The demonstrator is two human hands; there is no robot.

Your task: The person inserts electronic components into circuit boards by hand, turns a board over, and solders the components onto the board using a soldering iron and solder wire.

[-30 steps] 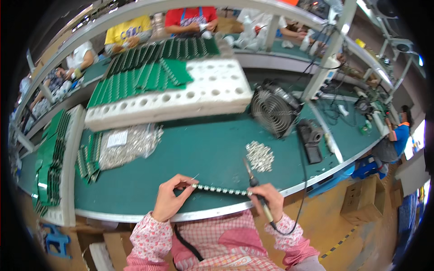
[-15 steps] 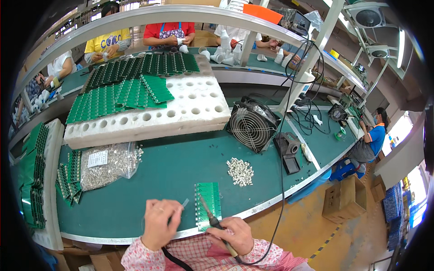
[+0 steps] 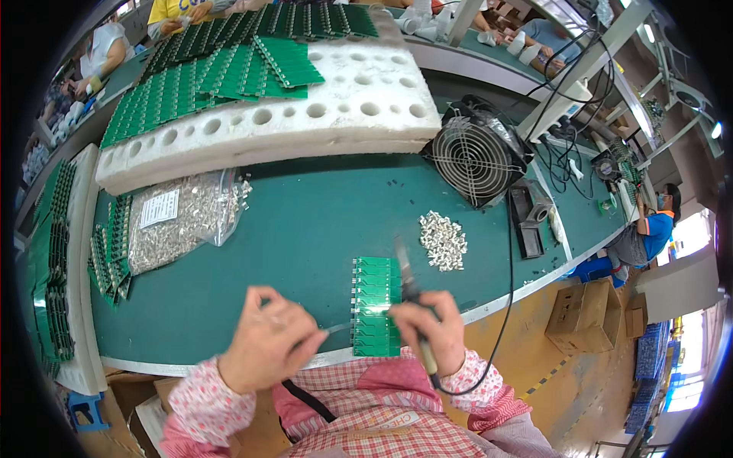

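A green circuit board panel (image 3: 372,301) lies near the bench's front edge, with a row of small metal contacts along its left side. My right hand (image 3: 437,324) is closed around the handle of a soldering iron (image 3: 405,269). The iron's tip points away from me, beside the board's upper right corner and off the contacts. To the left of the board, my left hand (image 3: 271,336) is closed in a pinch on a thin strand of solder wire (image 3: 336,328), whose end reaches toward the board's left edge. Beyond the iron sits a pile of small silvery connectors (image 3: 443,241).
A bag of similar parts (image 3: 175,221) lies left, by several stacked boards (image 3: 111,252). Behind stands a white foam block (image 3: 343,126) carrying many boards. A fan (image 3: 477,156) and an iron stand (image 3: 528,221) are at right. The iron's cord (image 3: 510,298) hangs over the front edge.
The soldering iron has moved off the board's left contacts to its upper right. My left hand's solder wire now points at the board's lower left. The whole view has tilted downward.
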